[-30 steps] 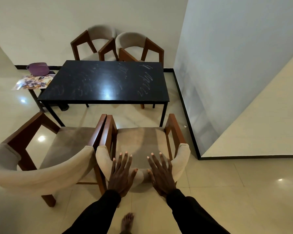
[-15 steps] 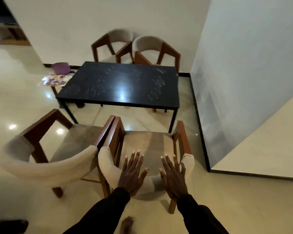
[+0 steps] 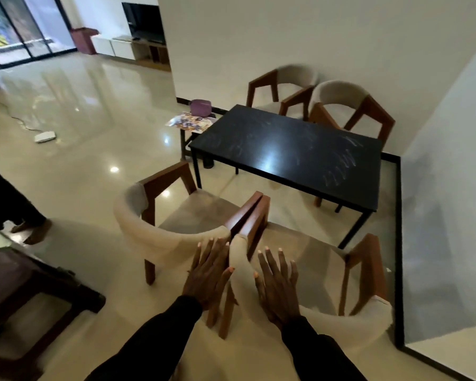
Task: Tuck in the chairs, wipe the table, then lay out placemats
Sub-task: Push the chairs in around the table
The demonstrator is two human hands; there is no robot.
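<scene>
**Change.** The view has swung left since a second ago, and the hands have shifted along the chair point(image 3: 349, 323). They were on the middle of its curved padded back. Now the left hand point(image 3: 208, 276) and the right hand point(image 3: 278, 287) sit at the end of that back, next to the second chair point(image 3: 160, 243), one hand on each side of the padded end. The left hand overlaps the spot where the two backs meet. Whether it also touches the second chair cannot be told.

**Meaning for the task.** Both near chairs stand clear of the near long edge of the tabletop point(image 3: 286, 149), with bare floor between the seats and that edge. Neither chair is tucked in. The first step looks to be barely begun, and the hand position suggests a push or a swing of the chair toward the tabletop.

**Fingers.** The fingers point(image 3: 267, 259) of both hands are straight and spread apart. They lie flat against the padding and grip nothing.

**Location of task items.**
- Two more chairs point(image 3: 294, 78) stand beyond the far long edge of the tabletop, also pulled out.
- Pale smears cover the tabletop, so it is not yet wiped.
- A flowered placemat point(image 3: 191, 123) lies on a small stand at the far left corner of the tabletop. No placemat is on the tabletop itself.
</scene>
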